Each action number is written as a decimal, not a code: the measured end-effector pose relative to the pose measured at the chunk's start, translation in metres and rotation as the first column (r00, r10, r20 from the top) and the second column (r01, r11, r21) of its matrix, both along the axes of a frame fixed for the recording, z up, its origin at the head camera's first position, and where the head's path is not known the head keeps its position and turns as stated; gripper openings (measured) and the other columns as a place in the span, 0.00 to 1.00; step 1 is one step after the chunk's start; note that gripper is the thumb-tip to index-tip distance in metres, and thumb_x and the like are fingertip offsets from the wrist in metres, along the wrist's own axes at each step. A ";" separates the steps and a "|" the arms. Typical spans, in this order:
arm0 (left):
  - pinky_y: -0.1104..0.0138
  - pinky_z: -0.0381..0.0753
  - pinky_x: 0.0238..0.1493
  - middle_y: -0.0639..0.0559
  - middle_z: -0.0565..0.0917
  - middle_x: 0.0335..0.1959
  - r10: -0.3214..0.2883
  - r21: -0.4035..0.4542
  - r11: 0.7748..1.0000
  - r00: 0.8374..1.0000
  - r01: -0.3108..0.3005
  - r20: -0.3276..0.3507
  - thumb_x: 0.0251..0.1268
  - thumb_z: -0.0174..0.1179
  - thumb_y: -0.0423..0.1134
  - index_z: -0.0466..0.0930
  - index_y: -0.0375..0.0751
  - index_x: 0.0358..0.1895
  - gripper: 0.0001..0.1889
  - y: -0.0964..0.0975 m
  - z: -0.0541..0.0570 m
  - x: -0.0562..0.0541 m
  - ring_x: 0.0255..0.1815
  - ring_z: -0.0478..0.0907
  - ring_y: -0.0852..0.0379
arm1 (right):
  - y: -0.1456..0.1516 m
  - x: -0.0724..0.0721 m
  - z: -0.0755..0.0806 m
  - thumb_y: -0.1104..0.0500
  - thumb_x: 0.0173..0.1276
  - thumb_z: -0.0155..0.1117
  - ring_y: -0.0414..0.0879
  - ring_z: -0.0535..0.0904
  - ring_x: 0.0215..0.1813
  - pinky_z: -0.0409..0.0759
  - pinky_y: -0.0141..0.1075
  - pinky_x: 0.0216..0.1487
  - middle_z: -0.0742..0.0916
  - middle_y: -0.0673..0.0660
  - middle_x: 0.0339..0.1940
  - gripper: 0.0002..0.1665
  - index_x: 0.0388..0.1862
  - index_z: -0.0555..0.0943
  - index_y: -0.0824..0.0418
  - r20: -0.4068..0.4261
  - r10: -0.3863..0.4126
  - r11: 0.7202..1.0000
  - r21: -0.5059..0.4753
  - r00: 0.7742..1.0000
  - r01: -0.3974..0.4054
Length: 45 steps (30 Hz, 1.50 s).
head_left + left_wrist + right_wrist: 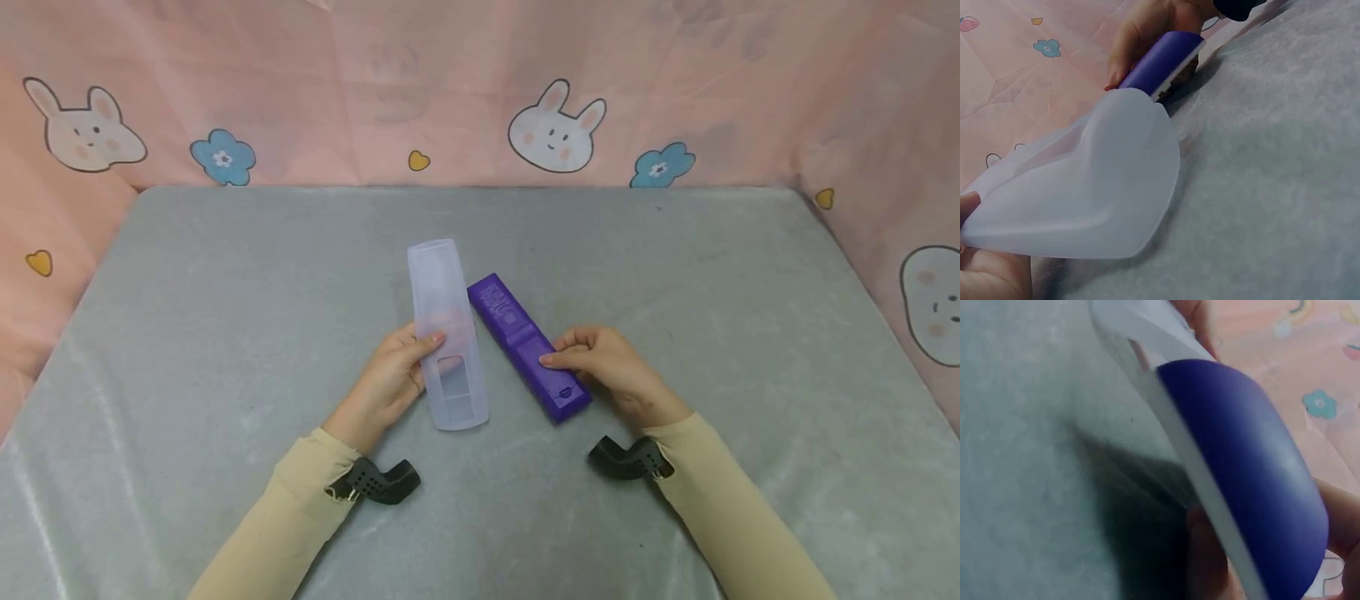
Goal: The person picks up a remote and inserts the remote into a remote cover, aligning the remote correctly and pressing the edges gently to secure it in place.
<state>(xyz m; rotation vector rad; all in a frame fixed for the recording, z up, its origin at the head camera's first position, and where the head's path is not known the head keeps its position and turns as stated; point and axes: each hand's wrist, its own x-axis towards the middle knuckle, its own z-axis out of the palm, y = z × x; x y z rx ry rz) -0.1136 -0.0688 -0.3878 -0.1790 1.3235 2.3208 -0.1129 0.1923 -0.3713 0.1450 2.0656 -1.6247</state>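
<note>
My left hand [384, 382] grips a translucent plastic remote-control cover [441, 287] by its left edge, thumb on top. It is long and narrow, with a rectangular cut-out near its lower end. In the left wrist view the rounded near end of the cover [1104, 181] fills the middle. A purple remote control [517, 333] is pinched by my right hand [618, 375], its back turned up with small print and a battery-lid latch. A white front edge runs along the remote [1241, 462] in the right wrist view. The remote's far end is close beside the cover.
A grey cloth-covered table [225, 292] lies under both hands. Pink curtain fabric [322, 92] with rabbits, flowers and hearts hangs behind it and along the sides. A dark wrist-camera mount [386, 483] sits on the left wrist, and another mount [626, 458] on the right.
</note>
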 end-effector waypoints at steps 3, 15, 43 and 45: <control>0.61 0.76 0.56 0.33 0.69 0.62 -0.005 0.000 1.000 1.000 0.005 -0.007 0.71 0.40 0.24 0.53 0.22 0.67 0.23 0.000 0.000 0.000 0.47 0.80 0.59 | 0.001 0.000 -0.001 0.67 0.62 0.63 0.37 0.80 0.29 0.81 0.28 0.30 0.84 0.49 0.28 0.20 0.49 0.73 0.78 0.076 -0.007 0.987 -0.160 0.997 0.019; 0.61 0.77 0.55 0.32 0.68 0.63 0.005 -0.001 1.000 1.000 -0.005 -0.009 0.71 0.39 0.24 0.54 0.22 0.67 0.23 -0.001 0.000 0.000 0.46 0.80 0.60 | -0.001 0.002 -0.007 0.76 0.61 0.57 0.40 0.83 0.34 0.83 0.32 0.37 0.86 0.51 0.30 0.16 0.50 0.71 0.78 0.088 -0.004 0.945 -0.325 0.996 0.032; 0.59 0.74 0.60 0.38 0.73 0.60 0.087 0.041 0.996 0.994 -0.084 -0.067 0.72 0.36 0.24 0.53 0.23 0.67 0.22 -0.002 0.002 -0.002 0.46 0.79 0.60 | -0.009 0.009 -0.009 0.76 0.59 0.56 0.41 0.82 0.38 0.82 0.33 0.39 0.86 0.53 0.38 0.19 0.50 0.69 0.72 0.021 0.111 0.906 -0.413 0.994 -0.093; 0.59 0.73 0.60 0.35 0.70 0.62 0.083 0.046 0.996 0.994 -0.080 -0.068 0.72 0.35 0.24 0.53 0.23 0.68 0.22 -0.001 0.002 -0.002 0.47 0.79 0.60 | -0.010 0.010 -0.008 0.76 0.59 0.56 0.41 0.82 0.38 0.82 0.33 0.39 0.86 0.53 0.37 0.19 0.50 0.69 0.72 0.021 0.116 0.908 -0.408 0.993 -0.097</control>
